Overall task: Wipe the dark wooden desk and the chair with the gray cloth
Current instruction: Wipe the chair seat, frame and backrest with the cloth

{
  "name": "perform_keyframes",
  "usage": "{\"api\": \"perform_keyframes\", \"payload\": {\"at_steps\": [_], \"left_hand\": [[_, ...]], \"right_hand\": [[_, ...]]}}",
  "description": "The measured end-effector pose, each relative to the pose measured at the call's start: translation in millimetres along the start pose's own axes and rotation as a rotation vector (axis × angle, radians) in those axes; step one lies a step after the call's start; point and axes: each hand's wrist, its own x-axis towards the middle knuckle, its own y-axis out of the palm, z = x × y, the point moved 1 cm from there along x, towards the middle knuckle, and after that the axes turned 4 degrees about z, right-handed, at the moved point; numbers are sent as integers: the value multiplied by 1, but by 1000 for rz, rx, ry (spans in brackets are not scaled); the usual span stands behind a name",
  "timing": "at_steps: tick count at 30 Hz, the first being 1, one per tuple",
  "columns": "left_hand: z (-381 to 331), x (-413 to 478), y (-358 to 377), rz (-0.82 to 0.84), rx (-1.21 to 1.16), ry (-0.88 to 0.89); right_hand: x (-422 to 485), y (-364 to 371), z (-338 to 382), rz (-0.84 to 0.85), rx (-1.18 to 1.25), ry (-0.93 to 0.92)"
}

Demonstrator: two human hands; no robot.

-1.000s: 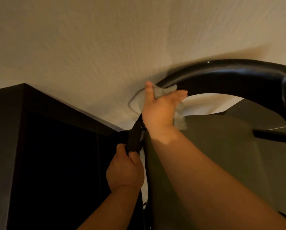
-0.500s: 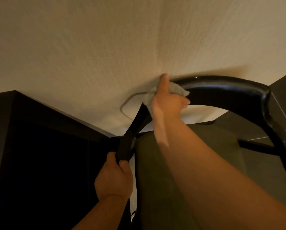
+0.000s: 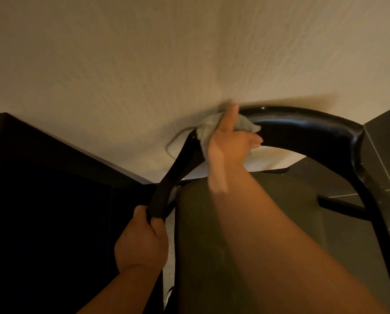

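Observation:
A chair with a glossy black curved back rail and an olive green seat fills the lower right. My right hand presses the gray cloth onto the rail's left end, thumb raised over the top and fingers wrapped round the cloth. My left hand grips the chair's black left upright lower down. The dark wooden desk stands at the left, mostly in shadow.
A beige textured wall rises right behind the chair back. A thin cable loops on the wall next to the cloth. Dark tiled floor shows at the right.
The view has shifted a little, so the chair back now sits further left in frame. My right hand stays with the cloth at the rail's left end. My left hand keeps its grip on the upright.

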Motion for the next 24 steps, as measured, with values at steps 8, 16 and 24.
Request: {"api": "perform_keyframes", "payload": {"at_steps": [8,16,24], "left_hand": [[-2,0,1,-14,22,-19],[0,1,1,-22,21,32],[2,3,4,-29,63,57]], "right_hand": [[-31,25,-11,88,-14,184],[7,8,-1,-35,130,211],[-19,19,-28,150,-109,132]]}}
